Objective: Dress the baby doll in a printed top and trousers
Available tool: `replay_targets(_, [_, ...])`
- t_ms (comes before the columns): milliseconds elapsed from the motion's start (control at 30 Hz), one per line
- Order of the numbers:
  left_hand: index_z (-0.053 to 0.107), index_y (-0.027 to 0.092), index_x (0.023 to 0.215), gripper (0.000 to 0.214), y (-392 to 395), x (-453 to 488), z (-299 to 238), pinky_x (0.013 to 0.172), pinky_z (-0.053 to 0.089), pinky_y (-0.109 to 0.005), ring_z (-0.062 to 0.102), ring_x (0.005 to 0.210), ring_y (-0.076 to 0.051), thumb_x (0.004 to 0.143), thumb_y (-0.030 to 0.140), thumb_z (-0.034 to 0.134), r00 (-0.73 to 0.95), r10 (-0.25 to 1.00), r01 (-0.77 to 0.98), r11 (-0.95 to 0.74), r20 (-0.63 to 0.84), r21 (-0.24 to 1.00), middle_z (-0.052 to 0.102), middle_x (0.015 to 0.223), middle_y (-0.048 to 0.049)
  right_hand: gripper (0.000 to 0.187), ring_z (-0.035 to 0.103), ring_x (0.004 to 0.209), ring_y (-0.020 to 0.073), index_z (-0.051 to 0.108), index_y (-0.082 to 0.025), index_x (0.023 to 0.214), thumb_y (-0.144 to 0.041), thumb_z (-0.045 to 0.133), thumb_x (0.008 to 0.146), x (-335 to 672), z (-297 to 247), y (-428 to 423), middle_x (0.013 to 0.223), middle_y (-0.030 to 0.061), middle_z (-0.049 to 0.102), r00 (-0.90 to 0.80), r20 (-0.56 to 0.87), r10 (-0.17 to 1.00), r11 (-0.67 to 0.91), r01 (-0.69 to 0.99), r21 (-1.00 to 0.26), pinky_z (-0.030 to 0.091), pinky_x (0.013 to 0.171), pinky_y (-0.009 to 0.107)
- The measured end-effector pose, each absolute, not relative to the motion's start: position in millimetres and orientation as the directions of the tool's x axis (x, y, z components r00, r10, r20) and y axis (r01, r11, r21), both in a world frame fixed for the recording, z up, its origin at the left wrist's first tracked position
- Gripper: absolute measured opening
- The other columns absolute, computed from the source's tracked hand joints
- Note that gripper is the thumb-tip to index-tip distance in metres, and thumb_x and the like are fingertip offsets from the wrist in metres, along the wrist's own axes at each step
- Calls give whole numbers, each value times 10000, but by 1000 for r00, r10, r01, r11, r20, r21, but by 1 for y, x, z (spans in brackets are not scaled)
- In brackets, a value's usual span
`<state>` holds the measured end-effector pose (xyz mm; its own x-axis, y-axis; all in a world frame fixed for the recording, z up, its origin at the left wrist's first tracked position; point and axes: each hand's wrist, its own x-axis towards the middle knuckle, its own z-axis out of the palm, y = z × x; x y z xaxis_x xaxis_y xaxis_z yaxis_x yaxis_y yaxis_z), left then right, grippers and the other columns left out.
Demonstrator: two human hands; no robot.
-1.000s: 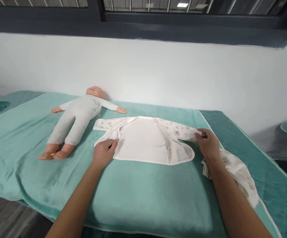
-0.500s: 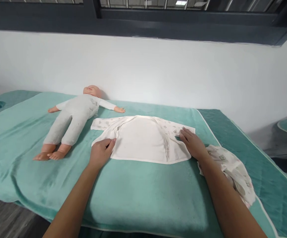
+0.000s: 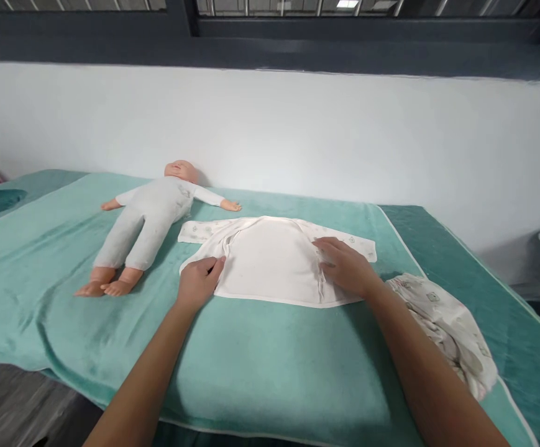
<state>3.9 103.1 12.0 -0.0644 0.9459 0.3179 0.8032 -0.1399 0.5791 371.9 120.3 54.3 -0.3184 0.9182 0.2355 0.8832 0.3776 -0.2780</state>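
A white baby shirt [image 3: 270,257] with small printed figures lies spread open, inside up, on the teal towel. My left hand [image 3: 199,280] rests flat on the shirt's left front flap, fingers together and stretched out. My right hand [image 3: 347,267] lies flat on the right front flap, fingers spread. Neither hand grips the cloth. A baby doll [image 3: 146,223] in a pale one-piece lies on its back to the left of the shirt, head toward the wall.
The teal towel [image 3: 260,366] covers a padded table that runs along a white wall. A crumpled printed garment [image 3: 447,326] lies at the right by my forearm. A darker teal cover [image 3: 460,248] shows at the right, another table at far left.
My right hand slid left from the shirt's right sleeve end onto the right front flap. The left hand stayed on the left flap. The view shifted slightly.
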Motion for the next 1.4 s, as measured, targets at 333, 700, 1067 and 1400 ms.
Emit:
replay_targets(333, [333,201,548,509,105,3,10,607,283,-298,394,546,-124,954,484,447,-83,950,801,-117,302,588,410,494,29,337,644,808,225,696,-204,1034,-421,488,883,375,39,147,876,62,743,395,221,891,-87,628,-773,478,750,329])
replay_targets(700, [351,198,569,475,100,6,9,598,270,-300,372,555,-121,969,435,451,-30,915,865,-178,402,469,397,535,25,403,682,984,264,694,-192,1154,-427,608,837,397,37,146,1100,129,751,375,23,927,-257,677,-690,485,861,363])
replay_targets(1067, [655,202,973,201,79,121,20,790,479,-313,633,886,-185,1010,261,466,306,685,642,-662,662,388,707,950,-64,330,694,876,242,708,-209,1077,-358,608,800,392,44,136,1028,84,768,139,-202,970,-240,378,-894,531,710,325])
replay_targets(1400, [581,214,1264,345,80,211,32,916,445,-408,592,1114,-241,1038,404,404,624,698,602,-716,351,352,665,1221,-67,364,700,945,234,689,-174,1150,-273,604,810,397,45,135,1069,100,765,214,-61,975,-166,516,-841,534,838,334])
